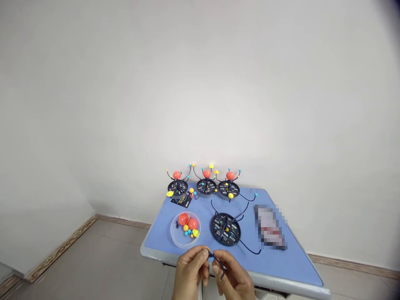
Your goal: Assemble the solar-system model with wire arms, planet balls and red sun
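Note:
Just over the table's front edge, my left hand [189,271] and my right hand [236,278] are closed on a thin dark curved rod [218,261]. The left fingertips pinch one end of it, and the right thumb and fingers grip it farther along. Beyond my hands lies a round black base [231,241] with printed labels and several bent dark arms spreading out from its middle. No balls show on those arms. To its left, a clear round tub [172,237] holds an orange-red half shell [183,219], an orange-red ball piece [193,224], small yellow and blue balls and a small black part.
Three planet models stand along the back of the blue table [156,241]: a left one [177,175], a middle one [206,174] and a right one [230,176]. A dark printed card [182,201] lies by the left one. A pixelated flat item [270,227] lies right.

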`<action>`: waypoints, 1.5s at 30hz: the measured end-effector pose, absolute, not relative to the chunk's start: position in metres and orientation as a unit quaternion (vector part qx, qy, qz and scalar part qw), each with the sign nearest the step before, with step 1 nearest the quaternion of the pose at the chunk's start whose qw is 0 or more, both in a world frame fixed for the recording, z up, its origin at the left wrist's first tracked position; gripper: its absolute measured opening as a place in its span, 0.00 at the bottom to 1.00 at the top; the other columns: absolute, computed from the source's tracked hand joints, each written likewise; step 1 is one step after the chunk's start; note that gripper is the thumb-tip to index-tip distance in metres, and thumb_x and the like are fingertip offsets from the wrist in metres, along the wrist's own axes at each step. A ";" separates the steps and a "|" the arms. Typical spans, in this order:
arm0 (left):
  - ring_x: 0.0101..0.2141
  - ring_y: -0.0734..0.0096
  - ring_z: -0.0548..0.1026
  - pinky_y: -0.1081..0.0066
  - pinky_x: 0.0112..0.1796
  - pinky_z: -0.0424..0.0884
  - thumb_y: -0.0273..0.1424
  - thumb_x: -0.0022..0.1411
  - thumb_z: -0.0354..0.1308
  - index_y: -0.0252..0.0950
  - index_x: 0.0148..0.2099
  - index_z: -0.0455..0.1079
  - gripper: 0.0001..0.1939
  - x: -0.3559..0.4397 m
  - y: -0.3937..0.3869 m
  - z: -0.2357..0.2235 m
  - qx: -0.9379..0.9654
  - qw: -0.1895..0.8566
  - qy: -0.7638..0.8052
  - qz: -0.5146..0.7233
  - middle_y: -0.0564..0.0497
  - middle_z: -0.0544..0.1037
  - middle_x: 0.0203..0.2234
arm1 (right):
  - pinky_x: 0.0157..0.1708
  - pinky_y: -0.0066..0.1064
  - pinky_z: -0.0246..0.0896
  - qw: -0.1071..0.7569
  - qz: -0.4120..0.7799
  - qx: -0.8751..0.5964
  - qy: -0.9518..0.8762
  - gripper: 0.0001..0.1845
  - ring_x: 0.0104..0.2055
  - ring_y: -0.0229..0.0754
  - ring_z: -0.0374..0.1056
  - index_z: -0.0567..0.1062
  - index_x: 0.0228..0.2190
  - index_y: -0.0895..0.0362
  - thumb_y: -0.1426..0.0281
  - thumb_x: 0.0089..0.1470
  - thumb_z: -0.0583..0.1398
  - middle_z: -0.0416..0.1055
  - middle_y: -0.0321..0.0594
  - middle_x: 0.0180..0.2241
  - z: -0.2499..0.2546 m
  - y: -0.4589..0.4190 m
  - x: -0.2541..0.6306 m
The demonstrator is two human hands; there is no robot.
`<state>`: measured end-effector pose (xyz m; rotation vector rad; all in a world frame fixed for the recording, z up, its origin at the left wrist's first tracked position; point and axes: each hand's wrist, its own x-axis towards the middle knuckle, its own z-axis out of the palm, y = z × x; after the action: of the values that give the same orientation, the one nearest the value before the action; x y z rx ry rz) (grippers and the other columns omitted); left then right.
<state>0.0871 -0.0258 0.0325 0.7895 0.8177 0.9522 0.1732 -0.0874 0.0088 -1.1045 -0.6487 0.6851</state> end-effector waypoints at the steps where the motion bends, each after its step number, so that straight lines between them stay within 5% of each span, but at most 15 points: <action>1: 0.13 0.81 0.60 0.78 0.15 0.55 0.50 0.30 0.75 0.31 0.24 0.77 0.28 0.089 -0.028 0.031 0.358 0.742 0.368 0.432 0.56 0.65 0.12 | 0.16 0.27 0.52 0.751 0.292 -0.508 -0.305 0.18 0.18 0.33 0.58 0.83 0.32 0.53 0.54 0.43 0.70 0.71 0.37 0.25 0.009 -0.087 0.172; 7: 0.14 0.80 0.61 0.77 0.15 0.56 0.51 0.29 0.75 0.31 0.24 0.76 0.28 0.097 -0.036 0.034 0.352 0.757 0.350 0.425 0.56 0.65 0.12 | 0.19 0.28 0.56 0.755 0.223 -0.532 -0.311 0.15 0.17 0.34 0.58 0.82 0.28 0.53 0.55 0.47 0.68 0.73 0.37 0.24 0.019 -0.089 0.175; 16: 0.17 0.75 0.68 0.74 0.20 0.64 0.47 0.41 0.74 0.33 0.36 0.79 0.25 0.088 -0.036 0.020 0.400 0.735 0.305 0.455 0.54 0.71 0.16 | 0.18 0.27 0.59 0.791 0.374 -0.444 -0.193 0.18 0.20 0.36 0.63 0.79 0.28 0.57 0.55 0.42 0.71 0.73 0.37 0.23 0.032 -0.093 0.190; 26: 0.21 0.71 0.74 0.72 0.24 0.71 0.43 0.53 0.68 0.38 0.40 0.81 0.16 0.085 -0.040 0.010 0.504 0.676 0.254 0.473 0.51 0.76 0.24 | 0.18 0.28 0.60 0.798 0.376 -0.430 -0.191 0.18 0.19 0.37 0.65 0.80 0.27 0.58 0.57 0.40 0.73 0.74 0.38 0.21 0.034 -0.101 0.189; 45: 0.21 0.78 0.73 0.78 0.26 0.71 0.33 0.65 0.60 0.41 0.43 0.79 0.08 0.081 -0.039 0.006 0.642 0.534 0.194 0.515 0.54 0.72 0.27 | 0.20 0.26 0.62 0.767 0.343 -0.475 -0.261 0.16 0.19 0.36 0.64 0.79 0.25 0.57 0.56 0.47 0.68 0.72 0.36 0.20 0.040 -0.111 0.194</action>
<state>0.0807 -0.0388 0.0063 1.5296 0.4624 1.2265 0.1942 -0.1106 0.0404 -1.0323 -0.5675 0.7439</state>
